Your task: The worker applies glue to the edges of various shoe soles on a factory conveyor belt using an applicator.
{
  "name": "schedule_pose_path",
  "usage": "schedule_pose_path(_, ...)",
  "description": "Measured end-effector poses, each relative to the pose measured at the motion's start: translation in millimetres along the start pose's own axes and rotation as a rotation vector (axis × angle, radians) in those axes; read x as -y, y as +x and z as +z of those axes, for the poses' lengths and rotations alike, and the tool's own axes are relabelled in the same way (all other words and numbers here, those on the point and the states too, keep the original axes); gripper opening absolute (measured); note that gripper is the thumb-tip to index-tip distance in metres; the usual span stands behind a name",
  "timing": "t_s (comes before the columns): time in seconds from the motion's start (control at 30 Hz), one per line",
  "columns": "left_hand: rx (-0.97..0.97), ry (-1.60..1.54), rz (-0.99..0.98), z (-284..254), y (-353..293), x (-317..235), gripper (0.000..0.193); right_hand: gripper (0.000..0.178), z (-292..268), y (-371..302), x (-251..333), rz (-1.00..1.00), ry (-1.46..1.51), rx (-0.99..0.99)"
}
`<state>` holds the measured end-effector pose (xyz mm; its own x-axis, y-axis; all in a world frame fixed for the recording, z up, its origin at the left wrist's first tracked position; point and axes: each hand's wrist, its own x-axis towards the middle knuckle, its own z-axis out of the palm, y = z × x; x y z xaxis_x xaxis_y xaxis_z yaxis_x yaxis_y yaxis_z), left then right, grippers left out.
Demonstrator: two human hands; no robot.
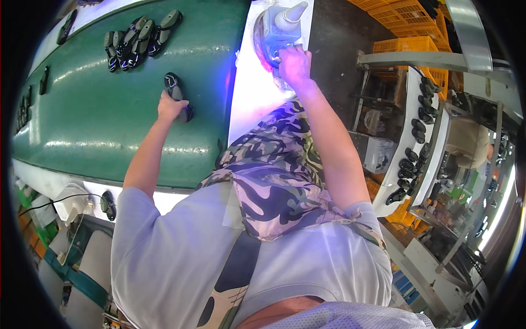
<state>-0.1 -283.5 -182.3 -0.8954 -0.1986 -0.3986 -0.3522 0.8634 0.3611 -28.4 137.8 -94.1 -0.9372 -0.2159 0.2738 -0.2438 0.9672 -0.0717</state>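
My left hand [171, 107] reaches out over the green conveyor belt [82, 109] and grips a black shoe-shaped piece [176, 90] that lies on it. My right hand [295, 63] is closed on the near edge of a blue-grey rounded container [271, 33] with a white cone-shaped nozzle [292, 13]. The container stands on a white lit bench [252, 93] beside the belt. A camouflage-patterned apron [274, 170] covers my chest between the two arms.
Several more black shoe pieces [137, 37] lie in a cluster farther up the belt, with others along its left edge. A rack of black shoes [416, 142] stands at the right, with orange crates [405, 44] behind it. Another person in a beige top [467, 143] works beyond the rack.
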Motion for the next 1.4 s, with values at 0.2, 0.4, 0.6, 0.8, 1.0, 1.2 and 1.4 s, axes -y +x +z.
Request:
schedule_pose_path(0.2,0.636,-0.632,-0.392,-24,28,12,0.049,0.018,23,-12,-25,0.915,0.477,0.097)
schedule_pose_path(0.4,0.704,-1.148,-0.424,-12,20,-5,0.045,0.027,12,-44,-38,1.189,0.503,0.099)
schedule_pose_path(0.6,0.872,-1.553,0.206,-29,-20,-129,0.057,0.018,-20,-72,-49,1.368,1.421,-0.194)
schedule_pose_path(0.8,0.191,-0.674,1.094,-60,-69,-217,0.060,0.021,-90,-53,-9,1.090,1.714,-0.337)
schedule_pose_path(1.0,-0.217,-0.520,1.562,-82,-97,-251,0.057,0.023,-135,-44,16,0.755,1.630,-0.473)
schedule_pose_path(1.2,-0.189,-0.476,1.650,-96,-121,-262,0.048,0.023,-145,-43,26,0.750,1.618,-0.485)
schedule_pose_path(1.4,-0.167,-0.417,1.660,-98,-131,-269,0.049,0.020,-154,-49,31,0.758,1.637,-0.413)
